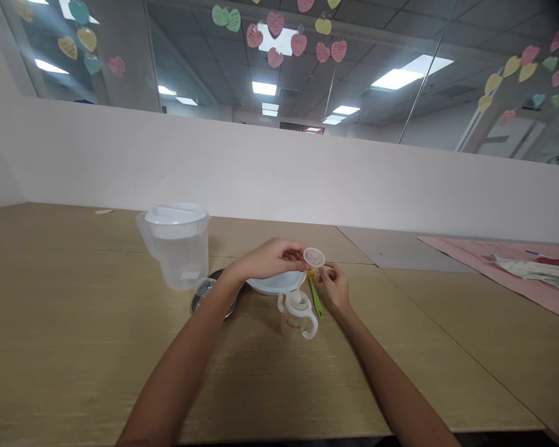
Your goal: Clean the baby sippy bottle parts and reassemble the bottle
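Between my hands is a small round translucent lid (313, 257), tilted with its disc face towards me. My left hand (279, 257) grips its left edge, fingers curled. The fingers of my right hand (334, 284) are pinched together at its lower right edge. Just below stands a clear baby bottle (294, 320) with two white handles, red print and a white top; a pale tube-like piece rises from it towards the lid. A green-handled brush (315, 299) lies beside it, its orange-yellow end partly behind my right fingers.
A lidded clear plastic pitcher (181, 254) stands on the left. Behind my left forearm are a metal tray (195, 303) holding a clear cup (205, 287), and a pale blue-white basin (274, 284). A pink cloth (475, 264) lies far right. A white wall (270, 174) bounds the table's back.
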Tool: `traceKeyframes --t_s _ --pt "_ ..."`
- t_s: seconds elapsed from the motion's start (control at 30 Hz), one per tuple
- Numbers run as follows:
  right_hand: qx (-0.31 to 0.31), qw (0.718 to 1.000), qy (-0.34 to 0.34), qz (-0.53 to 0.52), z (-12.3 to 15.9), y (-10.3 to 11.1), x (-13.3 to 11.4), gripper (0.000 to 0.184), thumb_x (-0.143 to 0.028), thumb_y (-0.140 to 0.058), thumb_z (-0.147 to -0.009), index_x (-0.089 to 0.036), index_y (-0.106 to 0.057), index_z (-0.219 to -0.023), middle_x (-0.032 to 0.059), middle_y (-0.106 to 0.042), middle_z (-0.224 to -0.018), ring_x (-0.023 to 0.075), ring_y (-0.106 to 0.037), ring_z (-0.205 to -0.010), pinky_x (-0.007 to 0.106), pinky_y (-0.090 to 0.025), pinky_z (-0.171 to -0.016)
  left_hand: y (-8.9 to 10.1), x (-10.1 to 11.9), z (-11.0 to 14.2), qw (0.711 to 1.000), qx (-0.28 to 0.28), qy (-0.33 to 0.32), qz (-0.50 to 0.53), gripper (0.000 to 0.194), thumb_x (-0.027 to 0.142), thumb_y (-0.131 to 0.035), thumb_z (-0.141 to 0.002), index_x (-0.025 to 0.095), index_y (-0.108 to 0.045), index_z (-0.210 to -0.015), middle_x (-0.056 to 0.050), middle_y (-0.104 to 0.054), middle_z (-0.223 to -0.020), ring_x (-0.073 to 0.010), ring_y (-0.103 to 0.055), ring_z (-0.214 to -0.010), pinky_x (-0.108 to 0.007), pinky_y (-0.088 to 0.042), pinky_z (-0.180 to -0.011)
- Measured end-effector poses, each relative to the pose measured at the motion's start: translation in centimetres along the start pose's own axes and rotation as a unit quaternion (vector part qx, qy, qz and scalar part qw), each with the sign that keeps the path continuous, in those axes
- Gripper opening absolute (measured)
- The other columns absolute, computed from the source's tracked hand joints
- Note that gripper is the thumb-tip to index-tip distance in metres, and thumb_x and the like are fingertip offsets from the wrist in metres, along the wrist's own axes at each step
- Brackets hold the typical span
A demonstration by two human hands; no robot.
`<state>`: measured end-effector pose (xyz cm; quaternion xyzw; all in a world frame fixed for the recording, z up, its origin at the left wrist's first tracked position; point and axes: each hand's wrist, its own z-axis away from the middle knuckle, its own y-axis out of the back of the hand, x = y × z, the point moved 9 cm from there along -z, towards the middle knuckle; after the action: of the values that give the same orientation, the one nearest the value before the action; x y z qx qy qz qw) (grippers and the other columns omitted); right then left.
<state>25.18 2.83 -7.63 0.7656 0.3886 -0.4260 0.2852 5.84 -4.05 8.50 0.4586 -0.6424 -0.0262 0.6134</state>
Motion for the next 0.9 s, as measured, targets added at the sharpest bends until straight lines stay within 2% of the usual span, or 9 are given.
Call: traceKeyframes --t_s 0.17,0.33,0.47,0.57,0.63,0.7,0.77,0.83,0.9 --pt "-0.006 1.000 0.004 0.008 0.1 -0.1 -0.3 0.040 -0.047 -0.055 -0.074 -0.012 -0.061 -0.093 -0.0029 -0.053 -0.052 0.0109 -0.047 -0.049 0.023 -0.038 -0.049 -0.1 0.0 0.0 1.000 0.000 0.002 -0.021 0.021 0.025 -0.058 -0.078 0.012 -0.064 -0.094 -0.004 -0.068 -0.091 -0.0163 -0.060 -0.085 -0.024 -0.044 -0.072" --pt "-0.010 1.000 0.009 0.003 0.3 -0.1 -0.8 0.037 -0.044 -0.056 -0.074 -0.012 -0.062 -0.092 -0.0038 -0.051 -0.051 0.0103 -0.045 -0.048 0.022 -0.037 -0.048 -1.0 -0.9 -0.2 0.994 -0.056 0.020 -0.092 0.012 0.020 -0.054 -0.079 0.011 -0.063 -0.082 -0.002 -0.066 -0.082 -0.0122 -0.058 -0.076 -0.020 -0.042 -0.067" --pt "-0.009 1.000 0.011 0.016 0.4 -0.1 -1.1 0.038 -0.045 -0.054 -0.075 -0.012 -0.062 -0.092 -0.0028 -0.052 -0.052 0.0111 -0.047 -0.049 0.022 -0.038 -0.049 -2.2 -2.3 -0.3 0.972 -0.108 0.029 -0.206 0.014 0.015 -0.052 -0.077 0.014 -0.065 -0.083 0.000 -0.067 -0.084 -0.0124 -0.058 -0.077 -0.019 -0.040 -0.066" --pt "-0.010 1.000 0.004 0.024 0.4 -0.1 -1.0 0.040 -0.046 -0.054 -0.074 -0.012 -0.062 -0.092 -0.0023 -0.053 -0.052 0.0115 -0.047 -0.049 0.023 -0.038 -0.049 -1.9 -4.0 -0.5 0.944 -0.075 0.072 -0.315 0.024 0.011 -0.046 -0.078 0.017 -0.067 -0.090 -0.002 -0.068 -0.097 -0.0154 -0.059 -0.086 -0.022 -0.041 -0.072" --pt "-0.014 1.000 0.001 0.026 0.4 -0.2 -0.8 0.041 -0.047 -0.054 -0.074 -0.011 -0.062 -0.093 -0.0024 -0.052 -0.052 0.0112 -0.046 -0.049 0.023 -0.037 -0.049 -1.7 -4.4 -0.6 0.933 -0.046 0.092 -0.346 0.029 0.012 -0.041 -0.081 0.018 -0.066 -0.095 -0.004 -0.067 -0.103 -0.0169 -0.059 -0.089 -0.024 -0.041 -0.075" --pt "-0.019 1.000 -0.001 0.024 0.3 -0.3 -0.6 0.042 -0.047 -0.054 -0.074 -0.011 -0.062 -0.094 -0.0026 -0.051 -0.052 0.0112 -0.045 -0.049 0.023 -0.037 -0.049 -2.5 -4.1 -0.8 0.941 -0.053 0.075 -0.325 0.030 0.017 -0.038 -0.084 0.020 -0.065 -0.098 -0.003 -0.067 -0.103 -0.0167 -0.059 -0.089 -0.025 -0.042 -0.076" --pt "-0.023 0.999 -0.002 0.022 0.4 -0.4 -0.5 0.044 -0.048 -0.054 -0.074 -0.011 -0.062 -0.095 -0.0028 -0.051 -0.052 0.0117 -0.046 -0.049 0.023 -0.038 -0.049 -4.1 -3.4 -0.9 0.955 -0.094 0.034 -0.281 0.028 0.026 -0.043 -0.084 0.023 -0.064 -0.102 -0.001 -0.066 -0.104 -0.0159 -0.059 -0.090 -0.024 -0.043 -0.077" --pt "-0.028 0.999 -0.002 0.024 0.4 -0.5 -0.6 0.044 -0.049 -0.054 -0.074 -0.011 -0.062 -0.096 -0.0027 -0.052 -0.053 0.0124 -0.047 -0.050 0.023 -0.038 -0.049 -5.8 -2.9 -0.7 0.955 -0.147 0.007 -0.258 0.030 0.030 -0.055 -0.077 0.027 -0.062 -0.106 0.001 -0.065 -0.107 -0.0159 -0.059 -0.093 -0.023 -0.043 -0.078" --pt "-0.031 0.999 0.000 0.030 0.5 -0.5 -0.8 0.043 -0.049 -0.054 -0.074 -0.012 -0.063 -0.095 -0.0024 -0.053 -0.053 0.0125 -0.048 -0.050 0.024 -0.039 -0.050 -7.1 -3.1 -0.5 0.944 -0.190 0.012 -0.271 0.041 0.027 -0.065 -0.067 0.030 -0.062 -0.108 0.003 -0.064 -0.109 -0.0170 -0.059 -0.095 -0.023 -0.044 -0.079"
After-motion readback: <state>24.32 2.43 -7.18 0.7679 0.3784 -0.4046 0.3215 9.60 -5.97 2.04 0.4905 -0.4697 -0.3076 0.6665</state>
